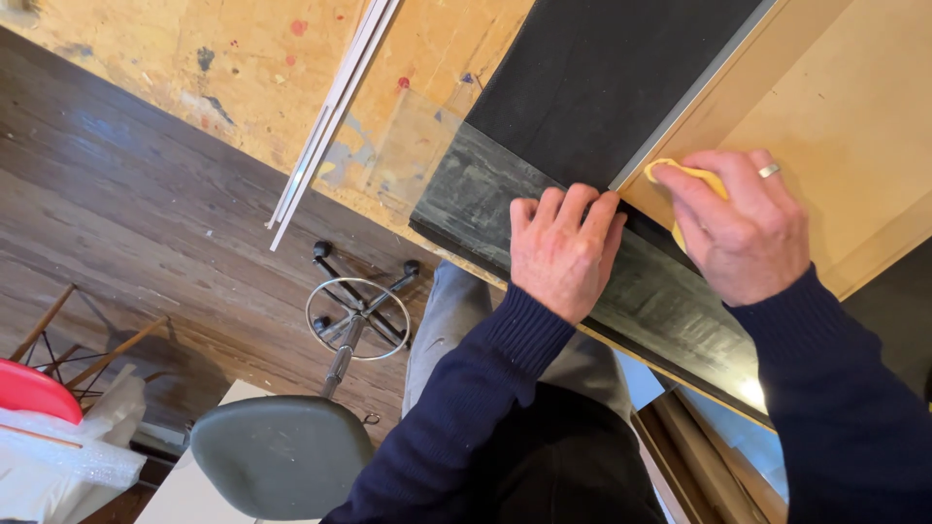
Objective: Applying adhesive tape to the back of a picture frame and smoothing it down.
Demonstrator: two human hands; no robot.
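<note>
My left hand rests flat, fingers together, on a dark board at the workbench's near edge, fingertips at the corner of a thin metal strip. My right hand, with a ring on one finger, presses a small yellow piece, perhaps a cloth or sponge, against the corner of a tan panel. A black fabric sheet lies between the dark board and the metal strip. Both sleeves are dark blue.
The paint-stained plywood workbench carries white slats and a clear plastic sheet. Below on the dark wood floor stand a grey stool with a chrome foot ring, a red chair and bubble wrap.
</note>
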